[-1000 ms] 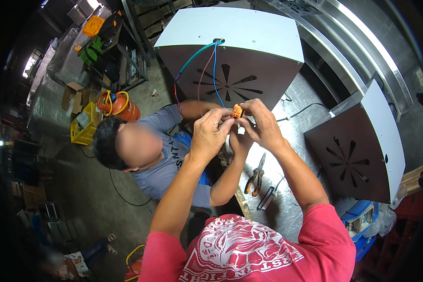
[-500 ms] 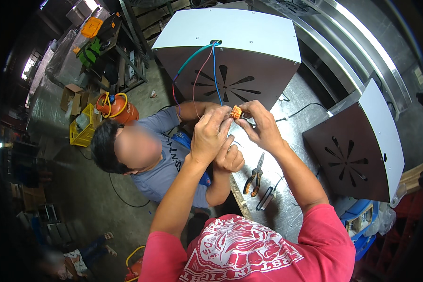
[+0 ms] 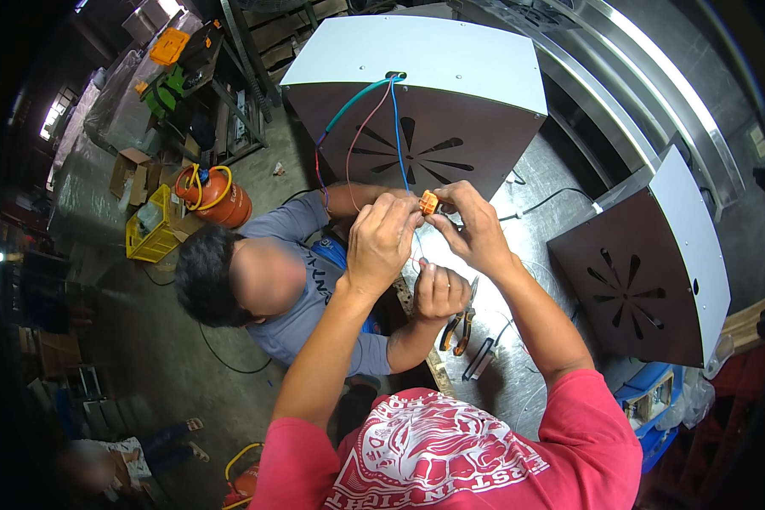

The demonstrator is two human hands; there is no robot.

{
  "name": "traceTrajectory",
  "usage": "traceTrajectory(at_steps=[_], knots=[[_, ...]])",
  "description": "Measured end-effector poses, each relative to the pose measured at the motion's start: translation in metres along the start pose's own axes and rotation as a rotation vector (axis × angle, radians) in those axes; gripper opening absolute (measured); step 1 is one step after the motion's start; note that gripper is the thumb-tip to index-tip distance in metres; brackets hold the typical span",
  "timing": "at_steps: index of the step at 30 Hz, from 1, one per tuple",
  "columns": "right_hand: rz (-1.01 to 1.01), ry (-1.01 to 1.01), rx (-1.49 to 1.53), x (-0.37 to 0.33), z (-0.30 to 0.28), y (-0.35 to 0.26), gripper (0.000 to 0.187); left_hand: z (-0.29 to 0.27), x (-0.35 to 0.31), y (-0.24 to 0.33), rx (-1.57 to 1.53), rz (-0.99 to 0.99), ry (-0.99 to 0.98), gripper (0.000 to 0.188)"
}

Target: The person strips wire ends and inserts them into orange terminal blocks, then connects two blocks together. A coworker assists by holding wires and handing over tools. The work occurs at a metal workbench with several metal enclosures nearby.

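Note:
Up in front of me, a small orange connector block [image 3: 429, 202] sits pinched in the fingertips of my right hand [image 3: 476, 225]. My left hand [image 3: 376, 242] is closed in a pinch at the block's left edge; what lies between those fingers is hidden. A blue wire [image 3: 398, 136] and a thin red wire [image 3: 351, 157] hang from a hole in a white-topped metal cabinet [image 3: 416, 55] and run down to my left fingers. Below my hands, a co-worker's hand [image 3: 442, 293] is closed near a thin wire.
Pliers [image 3: 457, 331] and a utility-knife-like tool [image 3: 479, 359] lie on the metal table [image 3: 518, 395]. A second cabinet [image 3: 646, 263] stands at the right. The co-worker [image 3: 293, 297] leans in from the left. An orange gas cylinder [image 3: 221, 200] and yellow crate [image 3: 149, 229] stand on the floor.
The co-worker's lower hand has moved right and slightly down, now partly over the pliers. Their head has shifted right. My hands stay almost still around the connector block.

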State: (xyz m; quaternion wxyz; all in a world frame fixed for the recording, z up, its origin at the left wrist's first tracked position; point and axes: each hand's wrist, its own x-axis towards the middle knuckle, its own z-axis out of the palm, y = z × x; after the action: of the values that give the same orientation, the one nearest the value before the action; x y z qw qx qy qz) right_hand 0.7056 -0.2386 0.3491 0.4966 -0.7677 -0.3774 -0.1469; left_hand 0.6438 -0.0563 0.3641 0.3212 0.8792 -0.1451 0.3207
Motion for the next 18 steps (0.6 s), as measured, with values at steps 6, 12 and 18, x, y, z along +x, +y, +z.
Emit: traceTrajectory(at_steps=[6,12,18], knots=[[0.019,-0.039,0.012,-0.0025,-0.0021,0.0033,0.029,-0.0062,0.0048,-0.0006,0.023,0.04,-0.107,0.015],[0.028,-0.043,0.043,-0.0022,-0.0021,0.0048,0.03,-0.0009,0.0052,-0.0018,-0.037,-0.002,-0.073,0.013],[0.015,-0.043,0.021,0.0011,-0.005,0.0042,0.029,0.002,0.006,0.0017,-0.188,-0.147,-0.052,0.011]])
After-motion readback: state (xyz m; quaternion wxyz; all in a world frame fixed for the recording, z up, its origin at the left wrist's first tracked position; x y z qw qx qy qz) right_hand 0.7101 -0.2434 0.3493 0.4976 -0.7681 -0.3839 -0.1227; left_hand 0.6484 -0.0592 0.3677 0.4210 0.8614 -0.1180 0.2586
